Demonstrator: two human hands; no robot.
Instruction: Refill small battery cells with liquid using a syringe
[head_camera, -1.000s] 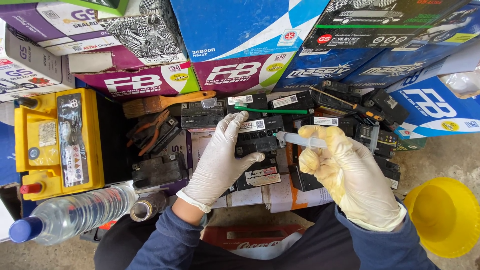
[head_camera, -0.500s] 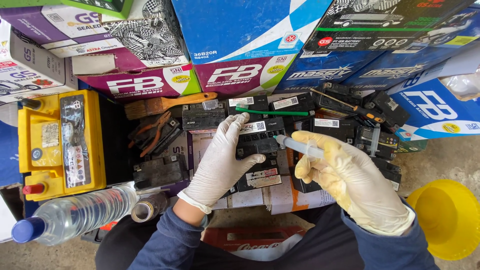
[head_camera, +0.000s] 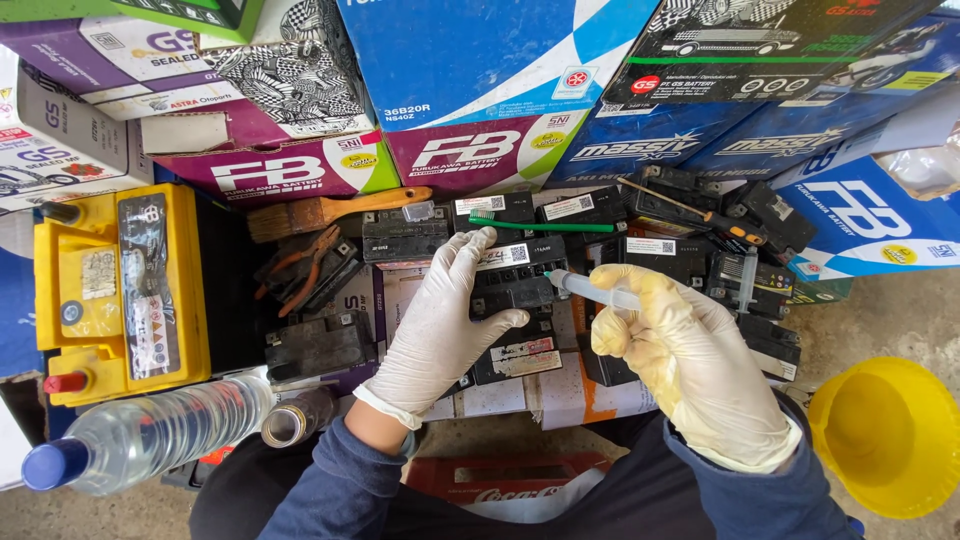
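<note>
My left hand (head_camera: 435, 320), in a white glove, grips a small black battery (head_camera: 515, 280) from its left side, thumb and fingers around it. My right hand (head_camera: 690, 355), in a stained glove, holds a clear syringe (head_camera: 590, 288) with its tip pointing left at the top of that battery. More small black batteries (head_camera: 660, 255) lie packed around it, on flattened cardboard.
A yellow car battery (head_camera: 120, 285) sits at the left. A water bottle with a blue cap (head_camera: 140, 430) and a metal can (head_camera: 290, 418) lie nearby. Brush (head_camera: 320, 208), orange pliers (head_camera: 305, 265), green toothbrush (head_camera: 545, 225), screwdriver (head_camera: 700, 212), yellow funnel (head_camera: 885, 435), stacked battery boxes (head_camera: 480, 70) behind.
My right hand has shifted slightly, keeping the syringe tip at the battery top. My left hand keeps its grip in the same spot.
</note>
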